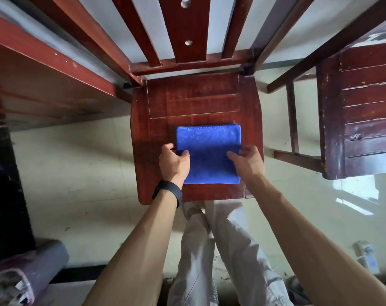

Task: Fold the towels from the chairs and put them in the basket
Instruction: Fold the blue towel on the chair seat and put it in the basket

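**Folding Step: Towel on the Chair Seat**

We work over the red-brown wooden chair with the slatted back (194, 102), which fills the centre of the frame. A darker, scuffed wooden chair (364, 111) stands at the right edge. No basket is in view.

The blue microfibre towel (208, 140) lies flat on the near half of the seat, at lower centre of the frame. It forms a neat rectangle, with its edges roughly square to the seat front. It looks already doubled, so we judge the step in hand to be one more fold before the lift.

To do this step well:

1. Keep both grips level, so that the crease runs straight across the cloth.
2. Catch every layer in each pinch; a loose lower layer is likely to slip and spoil the edge.
3. Bring edge to edge, then smooth the fold flat before carrying.

The left hand (173, 163), with a black wristband (167, 192) behind it, pinches the towel's left edge about midway along. The right hand (246, 163) pinches the right edge at the same height. Each thumb lies on top of the cloth, and the other fingers curl at the edge. We cannot tell how far they reach beneath it. The towel spans the gap between the two hands, with its far half clear of them.
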The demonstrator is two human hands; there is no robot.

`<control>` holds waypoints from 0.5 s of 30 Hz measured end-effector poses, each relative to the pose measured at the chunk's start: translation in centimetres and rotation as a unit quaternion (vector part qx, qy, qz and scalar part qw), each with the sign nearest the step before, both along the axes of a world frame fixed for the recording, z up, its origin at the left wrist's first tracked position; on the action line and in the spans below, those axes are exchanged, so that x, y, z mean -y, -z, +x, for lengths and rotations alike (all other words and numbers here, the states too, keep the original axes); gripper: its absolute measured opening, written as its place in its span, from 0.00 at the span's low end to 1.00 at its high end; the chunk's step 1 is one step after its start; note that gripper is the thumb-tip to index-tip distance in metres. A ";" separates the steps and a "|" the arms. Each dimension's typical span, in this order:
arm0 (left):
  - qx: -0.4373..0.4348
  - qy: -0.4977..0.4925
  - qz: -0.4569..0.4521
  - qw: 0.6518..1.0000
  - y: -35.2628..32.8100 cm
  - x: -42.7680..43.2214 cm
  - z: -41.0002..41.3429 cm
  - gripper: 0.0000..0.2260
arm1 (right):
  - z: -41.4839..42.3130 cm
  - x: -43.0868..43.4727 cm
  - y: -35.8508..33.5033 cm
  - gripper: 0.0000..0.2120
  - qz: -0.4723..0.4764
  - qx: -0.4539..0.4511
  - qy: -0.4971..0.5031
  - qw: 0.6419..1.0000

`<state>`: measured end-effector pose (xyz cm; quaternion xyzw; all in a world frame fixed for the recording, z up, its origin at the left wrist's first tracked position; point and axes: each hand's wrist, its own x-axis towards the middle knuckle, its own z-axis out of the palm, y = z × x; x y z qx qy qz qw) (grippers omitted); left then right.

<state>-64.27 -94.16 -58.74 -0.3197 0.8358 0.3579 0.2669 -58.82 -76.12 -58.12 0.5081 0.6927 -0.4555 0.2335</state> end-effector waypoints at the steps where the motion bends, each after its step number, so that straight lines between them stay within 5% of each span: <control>1: 0.016 -0.013 0.010 1.000 0.1 0.1 -0.3 0.14 | -0.4 -0.3 0.1 0.21 -0.025 0.012 0.010 1.000; 3: 0.036 -0.032 0.054 0.997 0.0 0.3 -0.8 0.04 | -1.0 -1.0 0.4 0.22 -0.052 0.016 0.007 0.998; 8: 0.074 -0.031 0.160 0.984 -0.7 1.9 -1.5 0.02 | -1.2 -2.2 -0.6 0.15 -0.120 -0.033 0.011 0.992; 12: 0.088 -0.038 0.220 0.971 -3.5 3.5 -1.2 0.16 | -0.3 -2.9 -3.2 0.14 -0.174 -0.080 0.001 0.981; 15: 0.099 -0.013 0.284 0.954 -8.0 3.9 -1.2 0.14 | 0.7 -4.1 -8.1 0.19 -0.207 -0.104 0.007 0.973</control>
